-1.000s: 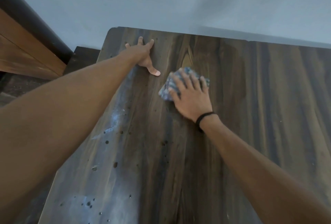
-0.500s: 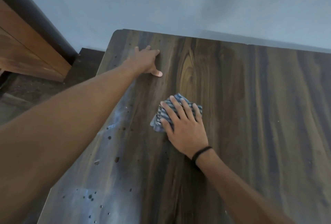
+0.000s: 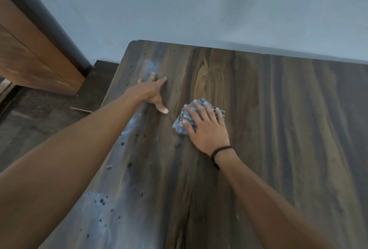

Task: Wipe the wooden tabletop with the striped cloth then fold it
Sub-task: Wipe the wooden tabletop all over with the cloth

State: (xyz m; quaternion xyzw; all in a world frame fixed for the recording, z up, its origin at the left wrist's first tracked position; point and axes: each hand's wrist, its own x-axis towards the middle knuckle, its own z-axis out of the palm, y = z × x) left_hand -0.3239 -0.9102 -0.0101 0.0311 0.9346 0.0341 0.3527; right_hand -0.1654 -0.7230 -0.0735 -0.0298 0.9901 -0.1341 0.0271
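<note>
Scene: We look down on a dark, streaky wooden desk (image 3: 278, 129) that stands against a pale grey wall (image 3: 199, 9).
Striped cloth: We see the blue-and-white striped cloth (image 3: 179, 127) bunched into a small wad on the desk, left of centre and towards the far side.
Right grip: The right grip (image 3: 207, 129) lies flat on top of the cloth. Its fingers are straight and spread, pressing down rather than curling round it.
Left grip: The left grip (image 3: 151, 93) is open, palm down on bare wood near the far left corner. Its thumb points towards the cloth, close to it but not touching.
Wristband: We see a thin black band (image 3: 220, 152) just behind the right grip.
Desk surface: We see pale bluish smears (image 3: 95, 205) and small dark spots along the left side.
Beyond the left edge: We see a brown wooden panel (image 3: 29, 59) above a dark floor (image 3: 39, 119).
</note>
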